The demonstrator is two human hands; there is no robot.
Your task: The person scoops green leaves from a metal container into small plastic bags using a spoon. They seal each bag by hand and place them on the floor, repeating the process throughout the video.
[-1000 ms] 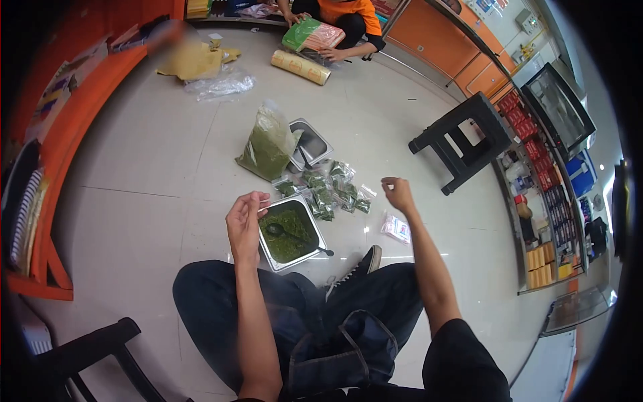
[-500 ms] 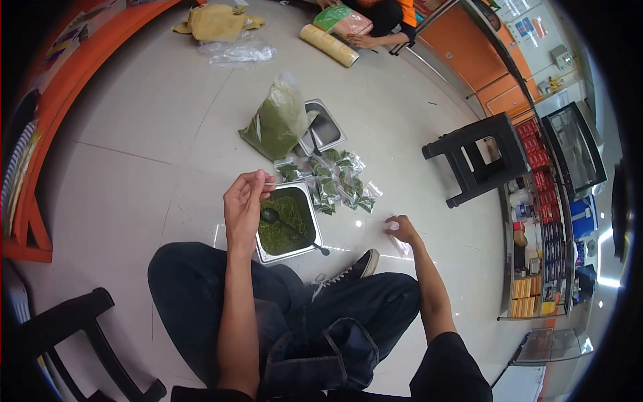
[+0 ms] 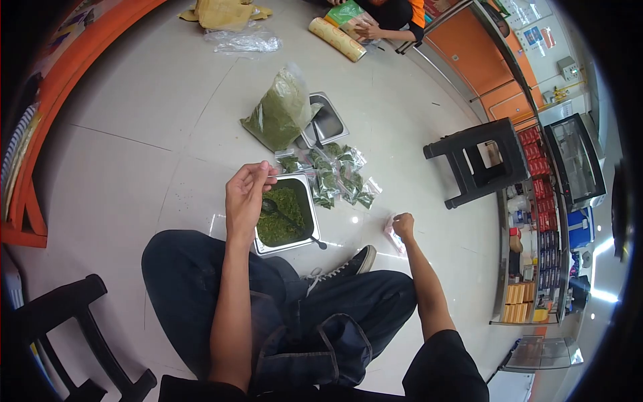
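My left hand (image 3: pixel 245 201) is raised beside the near-left rim of a steel pan (image 3: pixel 317 228), its thumb and fingertips pinched together. Whatever lies between them is too small to make out. Green dried flakes (image 3: pixel 284 231) fill part of the pan, and a black spoon (image 3: pixel 295 222) rests in it with its handle over the rim. On the right, my right hand (image 3: pixel 404 226) has its fingers closed at a pinkish clear plastic packet (image 3: pixel 394 236) on the floor; what the fingertips grip is hidden. Several small zip bags of green flakes (image 3: pixel 328 177) lie beyond the pan.
A large clear bag of green powder (image 3: pixel 276 114) stands by a second steel pan (image 3: pixel 329 120). A black stool (image 3: pixel 479 161) lies on its side at right. Farther off, another person's hand (image 3: pixel 367 31) is at a green package near a yellow roll (image 3: pixel 337 39).
My right hand's fingers have curled in at the packet. My left hand stays pinched near the pan. The view has shifted slightly, and the other person's hand has moved on the package.
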